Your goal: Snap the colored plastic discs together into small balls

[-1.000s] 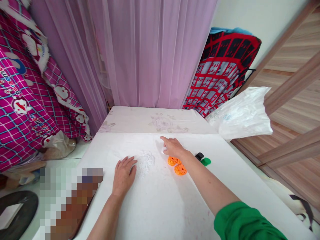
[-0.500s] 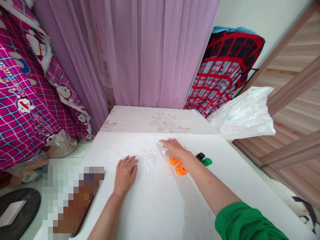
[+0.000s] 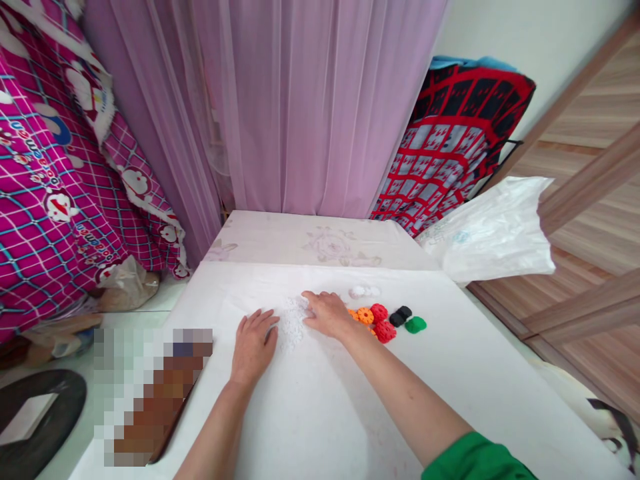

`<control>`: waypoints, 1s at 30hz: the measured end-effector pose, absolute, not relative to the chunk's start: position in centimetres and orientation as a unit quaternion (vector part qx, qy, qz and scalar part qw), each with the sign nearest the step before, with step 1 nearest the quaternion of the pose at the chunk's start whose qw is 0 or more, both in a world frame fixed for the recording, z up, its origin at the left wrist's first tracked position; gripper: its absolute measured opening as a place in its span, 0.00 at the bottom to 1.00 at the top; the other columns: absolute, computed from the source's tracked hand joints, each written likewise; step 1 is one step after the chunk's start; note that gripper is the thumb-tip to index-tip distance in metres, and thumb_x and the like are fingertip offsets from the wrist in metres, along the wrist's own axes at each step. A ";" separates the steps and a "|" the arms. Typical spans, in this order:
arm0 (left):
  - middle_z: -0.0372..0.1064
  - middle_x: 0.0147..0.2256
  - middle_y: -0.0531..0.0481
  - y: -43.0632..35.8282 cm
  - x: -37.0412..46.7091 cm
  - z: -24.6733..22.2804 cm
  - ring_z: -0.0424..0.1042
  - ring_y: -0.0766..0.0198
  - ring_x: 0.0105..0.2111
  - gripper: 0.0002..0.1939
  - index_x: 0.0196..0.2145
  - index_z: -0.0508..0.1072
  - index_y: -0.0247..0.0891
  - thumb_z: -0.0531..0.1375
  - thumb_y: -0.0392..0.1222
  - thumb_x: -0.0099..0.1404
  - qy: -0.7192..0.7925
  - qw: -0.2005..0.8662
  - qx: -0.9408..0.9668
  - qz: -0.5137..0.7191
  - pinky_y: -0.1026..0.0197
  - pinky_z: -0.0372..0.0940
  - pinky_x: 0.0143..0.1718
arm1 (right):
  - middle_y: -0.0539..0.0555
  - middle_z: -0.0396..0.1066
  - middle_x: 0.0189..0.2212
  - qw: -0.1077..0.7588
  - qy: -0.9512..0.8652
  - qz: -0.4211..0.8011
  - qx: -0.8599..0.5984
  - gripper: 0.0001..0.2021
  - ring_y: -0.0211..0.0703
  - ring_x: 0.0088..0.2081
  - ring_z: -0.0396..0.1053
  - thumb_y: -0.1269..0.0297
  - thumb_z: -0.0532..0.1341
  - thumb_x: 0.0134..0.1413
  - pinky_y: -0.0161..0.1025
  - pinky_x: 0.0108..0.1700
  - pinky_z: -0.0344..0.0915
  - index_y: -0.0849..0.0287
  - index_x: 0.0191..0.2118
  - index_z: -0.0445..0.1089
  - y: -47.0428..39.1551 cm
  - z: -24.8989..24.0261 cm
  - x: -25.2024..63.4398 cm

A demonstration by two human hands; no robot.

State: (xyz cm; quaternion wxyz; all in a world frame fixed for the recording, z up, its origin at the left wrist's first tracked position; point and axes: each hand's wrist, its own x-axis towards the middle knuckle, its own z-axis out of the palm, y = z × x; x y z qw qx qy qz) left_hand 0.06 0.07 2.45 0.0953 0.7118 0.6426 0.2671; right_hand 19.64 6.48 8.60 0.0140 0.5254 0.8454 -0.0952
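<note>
My left hand (image 3: 255, 343) lies flat with fingers spread on the white-covered table, at the left edge of a patch of small white pieces (image 3: 291, 327). Over the right edge of that patch is my right hand (image 3: 326, 313), its index finger stretched out and the others bent; nothing shows in it. Orange round pieces (image 3: 365, 315) sit beside my right wrist, partly hidden by it. Next to them are red pieces (image 3: 385, 331), black pieces (image 3: 400, 316) and a green piece (image 3: 415, 325). A few white round pieces (image 3: 364, 291) lie behind the orange ones.
A blurred brown object (image 3: 167, 407) lies along the table's left edge. At the back right hangs a white plastic bag (image 3: 495, 230). A purple curtain (image 3: 310, 107) stands behind the table (image 3: 310, 427), with a pink patterned cloth (image 3: 60, 200) on the left.
My right hand has moved left, off the orange pieces to the white patch, uncovering red pieces and the white round ones. My left hand has stayed by the patch. The view has shifted slightly.
</note>
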 end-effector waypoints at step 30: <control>0.71 0.52 0.49 0.1 0.0 2.1 0.63 0.52 0.57 0.16 0.44 0.75 0.46 0.51 0.41 0.64 0.642 0.091 0.709 0.277 0.40 0.52 0.60 | 0.55 0.73 0.38 0.054 0.861 -0.073 0.501 0.14 0.46 0.44 0.67 0.69 0.57 0.52 0.37 0.43 0.57 0.53 0.45 0.70 5.7 10.7 22.8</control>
